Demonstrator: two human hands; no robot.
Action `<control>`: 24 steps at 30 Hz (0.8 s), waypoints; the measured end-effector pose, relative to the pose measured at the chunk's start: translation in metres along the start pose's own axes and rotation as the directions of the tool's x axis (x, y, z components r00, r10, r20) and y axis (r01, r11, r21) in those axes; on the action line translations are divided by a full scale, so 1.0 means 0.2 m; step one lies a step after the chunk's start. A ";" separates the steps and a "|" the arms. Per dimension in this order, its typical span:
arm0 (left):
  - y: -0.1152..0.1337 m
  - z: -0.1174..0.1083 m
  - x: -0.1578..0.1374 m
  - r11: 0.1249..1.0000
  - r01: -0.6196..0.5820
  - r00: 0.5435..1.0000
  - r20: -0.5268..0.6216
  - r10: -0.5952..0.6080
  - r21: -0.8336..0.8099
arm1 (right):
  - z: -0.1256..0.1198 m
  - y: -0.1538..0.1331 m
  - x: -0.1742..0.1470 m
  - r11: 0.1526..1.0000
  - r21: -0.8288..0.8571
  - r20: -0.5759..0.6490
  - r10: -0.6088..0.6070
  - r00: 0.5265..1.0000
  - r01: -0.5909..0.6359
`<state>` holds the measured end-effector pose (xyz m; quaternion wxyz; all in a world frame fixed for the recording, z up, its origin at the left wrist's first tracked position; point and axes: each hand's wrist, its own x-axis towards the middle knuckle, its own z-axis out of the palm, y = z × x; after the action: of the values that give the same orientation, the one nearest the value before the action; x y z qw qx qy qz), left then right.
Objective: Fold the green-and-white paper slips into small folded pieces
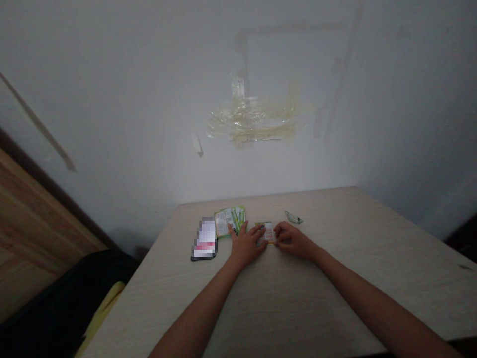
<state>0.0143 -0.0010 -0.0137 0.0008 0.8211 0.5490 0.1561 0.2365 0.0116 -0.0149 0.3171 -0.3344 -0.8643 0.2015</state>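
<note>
A small printed card or packet [269, 232], white with orange-yellow edging, lies flat on the table between my hands. My left hand [246, 243] rests palm down with its fingers spread. Some of its fingertips press on the left part of this piece, while its thumb side reaches the lower edge of a fanned pile of green-and-white printed cards or packets [225, 222]. At the piece's right edge, my right hand [292, 240] has its thumb and fingers pinched together. Fine print on the pieces is too small to read.
A phone [204, 239] with a dark case and blurred screen lies left of the pile. Behind my right hand is a crumpled scrap of wrapper [293, 217]. The pale wooden table [357, 238] meets a wall [149, 114] bearing old tape [257, 119]. Dark cloth [74, 288] sits off its left edge.
</note>
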 end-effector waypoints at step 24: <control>0.00 -0.01 0.00 1.000 0.024 0.999 -0.028 -0.023 0.021 | 0.03 0.13 0.02 0.957 -0.287 -0.133 -0.002 0.991 -0.037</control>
<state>0.0132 -0.0014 -0.0112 -0.0136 0.8123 0.5602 0.1618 0.2411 0.0314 -0.0325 0.3197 -0.3974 -0.8585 0.0533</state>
